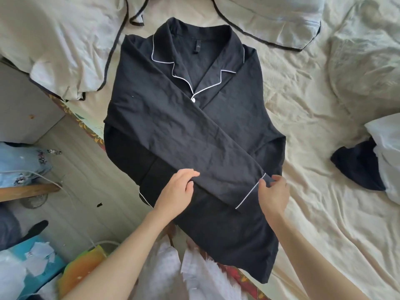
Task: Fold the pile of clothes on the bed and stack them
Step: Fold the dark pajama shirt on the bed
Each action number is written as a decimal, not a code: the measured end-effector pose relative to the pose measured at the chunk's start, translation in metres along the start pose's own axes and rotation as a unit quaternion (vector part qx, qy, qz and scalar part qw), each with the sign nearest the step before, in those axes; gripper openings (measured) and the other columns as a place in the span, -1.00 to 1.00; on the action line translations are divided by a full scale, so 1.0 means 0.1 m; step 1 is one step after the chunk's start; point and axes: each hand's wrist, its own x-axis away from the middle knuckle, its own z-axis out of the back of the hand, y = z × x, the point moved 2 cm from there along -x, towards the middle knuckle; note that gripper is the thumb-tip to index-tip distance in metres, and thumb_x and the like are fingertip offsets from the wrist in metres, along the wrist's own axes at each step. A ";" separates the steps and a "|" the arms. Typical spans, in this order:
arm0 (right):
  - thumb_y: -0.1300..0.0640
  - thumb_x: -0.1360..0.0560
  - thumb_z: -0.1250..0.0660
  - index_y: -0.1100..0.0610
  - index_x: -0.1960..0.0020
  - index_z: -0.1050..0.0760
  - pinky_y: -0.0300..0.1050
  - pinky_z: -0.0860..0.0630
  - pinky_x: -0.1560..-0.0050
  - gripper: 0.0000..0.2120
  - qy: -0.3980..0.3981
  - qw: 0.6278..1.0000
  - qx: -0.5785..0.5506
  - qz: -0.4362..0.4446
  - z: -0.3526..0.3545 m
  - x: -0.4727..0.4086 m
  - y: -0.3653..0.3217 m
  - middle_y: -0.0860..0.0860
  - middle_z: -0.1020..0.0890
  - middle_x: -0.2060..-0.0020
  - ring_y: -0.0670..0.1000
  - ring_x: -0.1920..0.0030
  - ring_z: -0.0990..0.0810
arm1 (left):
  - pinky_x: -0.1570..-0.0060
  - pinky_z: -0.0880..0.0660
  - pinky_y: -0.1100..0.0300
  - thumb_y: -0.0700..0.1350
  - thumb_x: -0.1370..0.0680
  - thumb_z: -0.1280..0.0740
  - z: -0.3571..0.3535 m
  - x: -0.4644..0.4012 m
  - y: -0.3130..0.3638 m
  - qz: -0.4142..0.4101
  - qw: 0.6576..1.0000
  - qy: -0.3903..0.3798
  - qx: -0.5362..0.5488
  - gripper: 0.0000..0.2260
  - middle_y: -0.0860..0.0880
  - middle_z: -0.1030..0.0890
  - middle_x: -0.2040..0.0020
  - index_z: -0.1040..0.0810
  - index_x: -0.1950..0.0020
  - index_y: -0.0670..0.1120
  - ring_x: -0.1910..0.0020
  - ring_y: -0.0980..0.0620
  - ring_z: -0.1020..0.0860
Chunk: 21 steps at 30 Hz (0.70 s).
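A black pyjama shirt (pixel 186 118) with white piping lies face up on the cream bed sheet (pixel 313 191), collar toward the pillows, hem hanging near the bed's edge by the person. One long sleeve (pixel 194 144) is folded diagonally across the front, running from the shoulder on the left down to the lower right.

The right hand (pixel 275 191) is at the cuff (pixel 253 191) — thumb and fingertips pinching the end of that sleeve just past the white trim line, fingers curled in around the cloth. The left hand (pixel 179 187) sits on the lower edge of the same sleeve, fingers lying mostly straight and close together, resting flat on the fabric with the thumb tucked along the side; it presses rather than grips.

Both forearms reach in from the bottom of the view, either side of some white cloth (pixel 194 273) close to the body.

Off to the right, well apart from the shirt, a dark garment (pixel 357 167) lies crumpled on the sheet, partly under a white piece of clothing (pixel 387 156). Pillows with dark edging (pixel 270 20) sit beyond the collar, and a bunched cream duvet (pixel 54 46) lies at the upper left. The wooden floor (pixel 86 174) shows to the left of the bed.
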 end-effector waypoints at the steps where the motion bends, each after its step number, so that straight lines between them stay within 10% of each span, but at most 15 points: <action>1: 0.13 -0.54 -0.26 0.26 -0.29 -0.37 0.03 -0.33 -0.21 -0.64 -0.002 0.999 0.023 0.042 -0.03 0.02 -0.16 0.15 -0.47 -0.20 0.14 -0.23 -0.41 | -0.23 -0.28 0.35 -0.26 -0.60 -0.16 0.14 -0.05 -0.06 0.025 0.999 0.026 0.023 -0.72 0.02 -0.48 -0.27 -0.50 -0.27 -0.09 -0.26 0.08 -0.43; 10: 0.06 -0.58 -0.22 0.17 -0.27 -0.42 -0.02 -0.38 -0.18 -0.69 -0.134 0.934 0.096 0.318 -1.00 0.12 -2.13 0.07 -0.55 -0.09 0.07 -0.14 -0.48 | -0.11 -0.37 0.22 -0.21 -0.62 -0.18 1.62 -0.70 -1.05 0.239 0.920 0.271 0.153 -0.72 -0.10 -0.46 -0.31 -0.42 -0.33 -0.13 -0.13 0.06 -0.44; 13: 0.03 -0.57 -0.23 0.16 -0.26 -0.44 -0.07 -0.37 -0.17 -0.68 -0.137 0.910 0.097 0.380 -1.40 0.13 -2.84 0.07 -0.57 -0.08 0.06 -0.14 -0.48 | -0.27 -0.32 0.18 -0.15 -0.62 -0.19 1.88 -1.00 -1.32 0.220 0.934 0.245 0.141 -0.67 -0.05 -0.41 -0.37 -0.35 -0.40 -0.10 -0.30 0.01 -0.41; 21: -0.14 -0.55 -0.22 0.15 -0.10 -0.48 -0.05 -0.41 0.00 -0.64 -0.128 0.896 0.097 0.415 -2.25 0.01 -4.07 0.01 -0.50 0.09 0.00 0.06 -0.44 | 0.12 -0.34 0.59 -0.06 -0.62 -0.21 1.91 -1.40 -1.72 0.115 0.974 0.069 0.183 -0.83 0.22 -0.50 0.01 -0.46 -0.20 0.02 0.05 0.30 -0.47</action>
